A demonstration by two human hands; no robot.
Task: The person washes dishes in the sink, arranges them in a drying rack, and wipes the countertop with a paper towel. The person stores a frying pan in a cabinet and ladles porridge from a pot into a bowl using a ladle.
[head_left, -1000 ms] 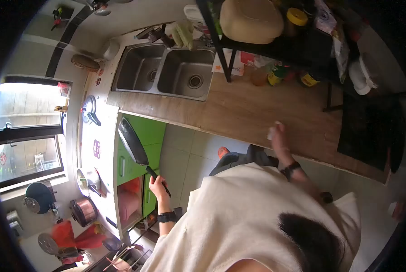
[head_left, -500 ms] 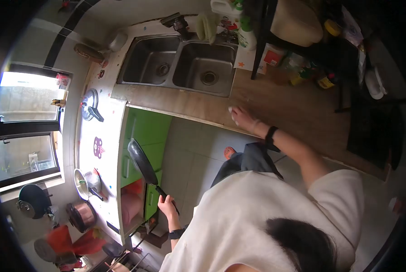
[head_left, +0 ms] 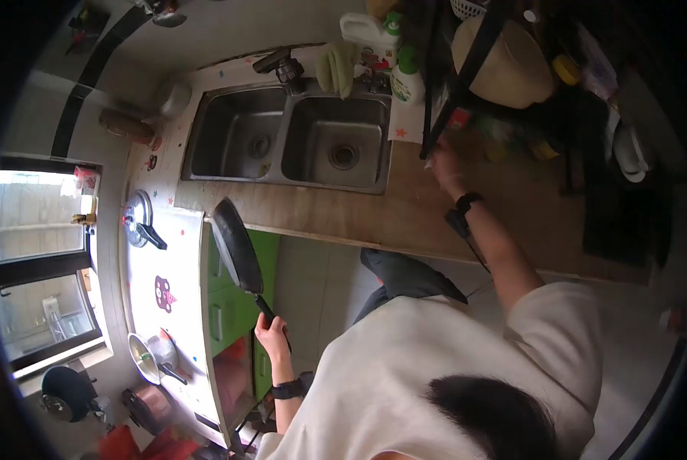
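Note:
My left hand (head_left: 272, 337) is wrapped round the handle of a black frying pan (head_left: 238, 247). The pan is tilted on edge at the corner between the white counter and the wooden worktop. Over the worktop, my right hand (head_left: 448, 173) is by the black leg of a rack (head_left: 457, 98). Its fingers look curled, with something small and whitish at the tips; blur and shadow hide what it is. A black band is on each wrist.
A double sink (head_left: 282, 182) is set in the wooden worktop (head_left: 328, 211). Behind it are a faucet (head_left: 288, 69), pale green gloves (head_left: 334, 70) and a green-capped bottle (head_left: 407, 78). On the white counter (head_left: 186, 264) are a pot lid (head_left: 139, 218) and a saucepan (head_left: 146, 357). Green cabinets (head_left: 222, 314) stand below.
My right hand has moved forward and right across the worktop to the rack's leg. The frying pan, still in my left hand, has risen toward the worktop. My view has shifted.

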